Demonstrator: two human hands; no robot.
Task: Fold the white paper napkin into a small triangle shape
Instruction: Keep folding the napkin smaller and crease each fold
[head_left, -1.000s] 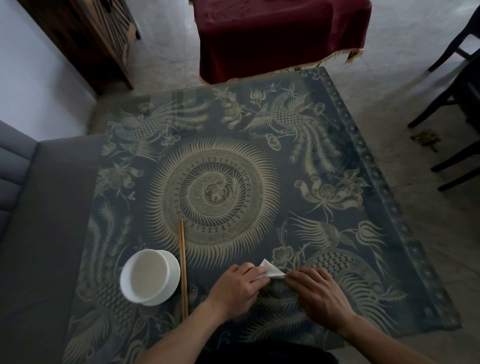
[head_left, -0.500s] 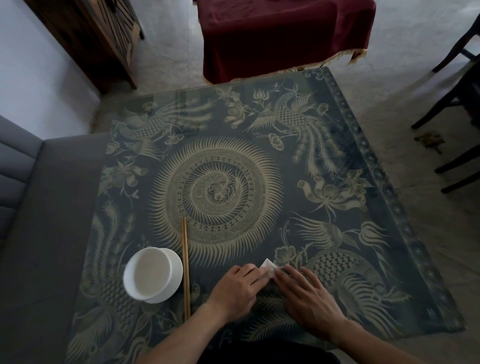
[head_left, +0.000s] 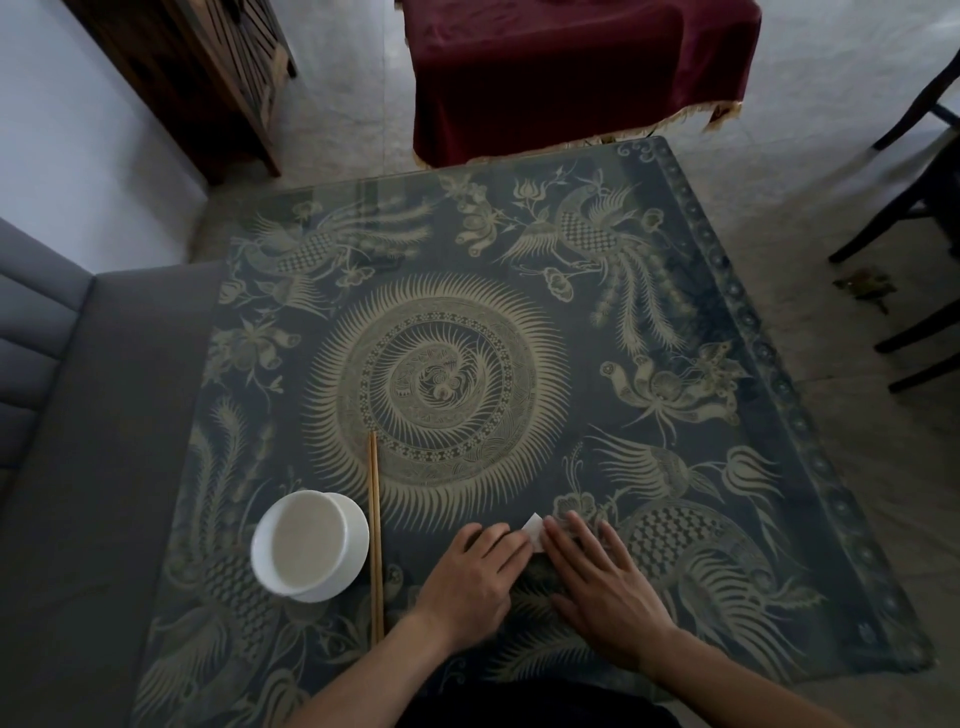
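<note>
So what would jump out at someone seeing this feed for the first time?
First, the dark tabletop with its pale phoenix pattern and big sunburst circle at the centre. Next, at the near edge, the left hand and right hand cover a white napkin, only its corner peeking out. To their left stands a white bowl beside wooden chopsticks.

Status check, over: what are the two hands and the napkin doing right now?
Left hand curled on napkin. Right hand flat, pressing it onto table. Only a white corner shows. Chopsticks and bowl lie apart to the left.
</note>
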